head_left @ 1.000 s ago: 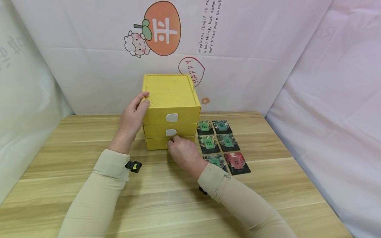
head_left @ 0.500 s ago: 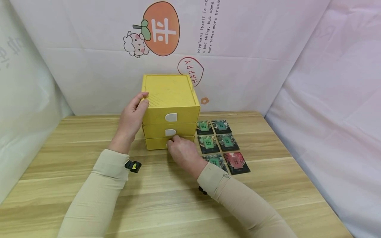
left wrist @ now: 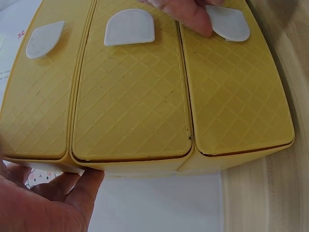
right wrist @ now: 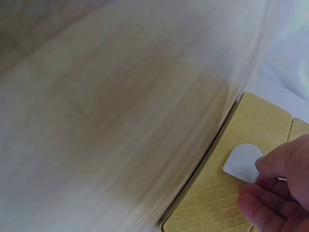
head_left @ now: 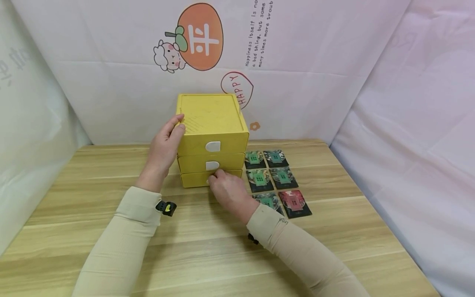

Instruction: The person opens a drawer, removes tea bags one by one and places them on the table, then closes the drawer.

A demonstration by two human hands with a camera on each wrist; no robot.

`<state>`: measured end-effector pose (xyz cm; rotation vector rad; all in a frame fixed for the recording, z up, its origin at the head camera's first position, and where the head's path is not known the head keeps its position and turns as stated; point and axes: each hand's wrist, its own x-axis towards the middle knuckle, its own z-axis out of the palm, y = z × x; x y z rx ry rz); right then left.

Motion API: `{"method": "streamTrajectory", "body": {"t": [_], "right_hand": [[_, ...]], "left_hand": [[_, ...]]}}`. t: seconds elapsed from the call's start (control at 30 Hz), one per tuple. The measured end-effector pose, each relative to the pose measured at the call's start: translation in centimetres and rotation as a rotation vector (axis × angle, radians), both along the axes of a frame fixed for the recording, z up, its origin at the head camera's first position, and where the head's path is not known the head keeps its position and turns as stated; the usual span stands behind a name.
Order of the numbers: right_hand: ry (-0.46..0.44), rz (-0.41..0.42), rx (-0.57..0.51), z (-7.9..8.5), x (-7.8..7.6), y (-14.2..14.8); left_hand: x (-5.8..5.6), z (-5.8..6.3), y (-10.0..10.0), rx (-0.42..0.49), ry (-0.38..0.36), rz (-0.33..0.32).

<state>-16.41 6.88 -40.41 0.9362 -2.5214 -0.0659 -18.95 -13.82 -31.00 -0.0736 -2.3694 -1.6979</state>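
Observation:
A yellow three-drawer box [head_left: 213, 113] stands on the wooden table, its drawers stacked and each fitted with a white tab handle. My left hand [head_left: 163, 144] rests along the box's upper left side, fingers extended toward its top edge. In the left wrist view those fingers [left wrist: 84, 193] touch the side wall, below the drawer fronts in that view. My right hand [head_left: 231, 192] is at the lowest drawer [head_left: 194, 179]. In the right wrist view its thumb and curled fingers pinch the edge of that drawer's white handle [right wrist: 244, 162]. All three drawer fronts sit closed.
Right of the box lie several dark picture cards in two columns, among them green ones [head_left: 284, 177] and a red one [head_left: 295, 203]. A white printed cloth [head_left: 304, 82] hangs behind the table [head_left: 208, 251], with more cloth at both sides.

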Motion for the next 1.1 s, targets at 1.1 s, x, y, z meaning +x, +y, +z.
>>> {"method": "streamTrajectory", "body": {"t": [1.1], "right_hand": [[-0.014, 0.042, -0.055, 0.68, 0.8, 0.61]], "left_hand": [[0.18, 0.03, -0.21, -0.055, 0.004, -0.03]]}}
